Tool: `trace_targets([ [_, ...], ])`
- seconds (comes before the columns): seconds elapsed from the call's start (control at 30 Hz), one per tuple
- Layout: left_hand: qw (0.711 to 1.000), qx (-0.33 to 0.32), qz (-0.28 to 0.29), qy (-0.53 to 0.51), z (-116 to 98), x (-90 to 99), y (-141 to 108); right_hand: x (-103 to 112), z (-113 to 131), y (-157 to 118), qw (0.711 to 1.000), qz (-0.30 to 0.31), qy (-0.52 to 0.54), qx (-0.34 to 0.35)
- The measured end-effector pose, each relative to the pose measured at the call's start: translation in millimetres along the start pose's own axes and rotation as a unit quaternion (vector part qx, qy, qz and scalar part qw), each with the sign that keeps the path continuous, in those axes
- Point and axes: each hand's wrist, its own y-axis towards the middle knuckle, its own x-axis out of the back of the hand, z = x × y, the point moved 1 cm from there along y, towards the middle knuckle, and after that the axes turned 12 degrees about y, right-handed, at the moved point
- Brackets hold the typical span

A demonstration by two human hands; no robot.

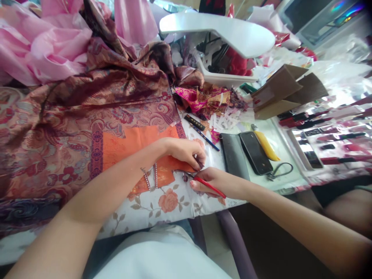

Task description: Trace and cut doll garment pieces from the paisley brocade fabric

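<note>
A piece of orange cloth (165,174) with two rows of white bead-like dots lies on a rose-printed cover (171,201). My left hand (186,151) reaches across it, fingers curled in a pinch at its right end; a small dark bit shows at the fingertips. Just below and to the right, my right hand (213,180) is closed around red-handled scissors (209,186). Their thin metal tips point left, against the lower edge of the cloth near my left fingers. Part of the tool is hidden by the right hand. Patterned brocade fabric (66,143) spreads out to the left.
A blue pencil (205,138) and a dark labelled box (194,122) lie beyond my left hand. On the right are a black phone (255,153), a yellow pouch (266,146) and a cardboard box (279,91). A white lamp-like arm (217,29) overhangs fabric scraps (206,99).
</note>
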Motion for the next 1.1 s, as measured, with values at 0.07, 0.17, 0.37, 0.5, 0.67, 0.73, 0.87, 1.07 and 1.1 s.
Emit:
trace_targets([
  [0.07,1.000,-0.001,0.000,-0.001,-0.2,0.0,-0.2,-0.6,2.5,-0.1,1.000,-0.003,-0.004,-0.006],
  [0.17,1.000,-0.004,0.000,0.001,0.1,-0.1,-0.2,-1.4,3.7,-0.3,1.000,-0.015,-0.004,-0.002],
  [0.37,1.000,0.002,0.004,-0.007,-0.2,0.4,-0.1,-3.2,-3.0,4.9,1.000,-0.024,0.019,-0.004],
  [0.5,1.000,0.005,0.001,-0.010,-1.3,0.7,0.0,-3.2,-6.2,5.7,0.999,-0.030,0.018,0.005],
  [0.67,1.000,0.006,0.000,-0.012,-0.9,0.3,0.2,-0.9,-3.5,0.2,1.000,0.000,0.007,0.026],
  [0.73,1.000,0.003,0.001,-0.008,-0.8,0.3,0.4,-0.6,-0.9,-0.5,1.000,0.002,0.003,0.017],
  [0.87,1.000,-0.001,0.002,-0.010,-0.7,0.2,0.6,-2.0,3.9,1.8,1.000,-0.008,-0.009,0.003],
  [1.07,1.000,-0.002,0.007,-0.011,-0.7,0.1,0.3,-2.2,4.8,3.3,1.000,-0.014,-0.007,-0.010],
  [1.1,1.000,-0.002,0.007,-0.012,-0.9,0.2,0.2,-1.8,4.5,3.1,1.000,-0.011,-0.005,-0.012],
])
